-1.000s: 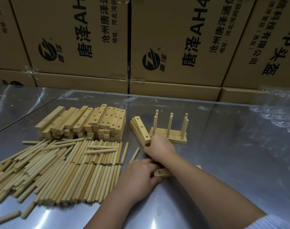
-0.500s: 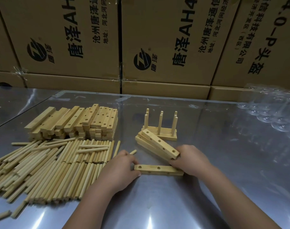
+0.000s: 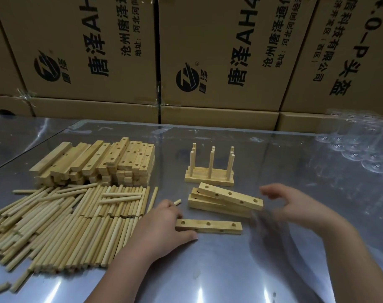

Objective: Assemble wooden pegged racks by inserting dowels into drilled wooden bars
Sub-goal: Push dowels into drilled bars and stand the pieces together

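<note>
Step in hand, I judge: staging one pale drilled wooden bar [image 3: 209,226], flat on the steel table [image 3: 229,270]. Left hand [image 3: 162,228] pinches its left end. Right hand [image 3: 295,204] hovers blurred, fingers spread, empty. Next move calls for fetching a dowel from the light round-dowel heap [image 3: 66,226].

Big black print on the left cardboard box [image 3: 77,51]: 唐泽 AH, with 沧州唐泽通 and 地址:河北河间 smaller beside it. The middle box [image 3: 219,51] carries the same, and each has a round logo [image 3: 187,80] marked 唐泽. On the right box [image 3: 350,51]: 科技有限公司, (西区), and .0-P 头盔, cut off at the edge.
</note>
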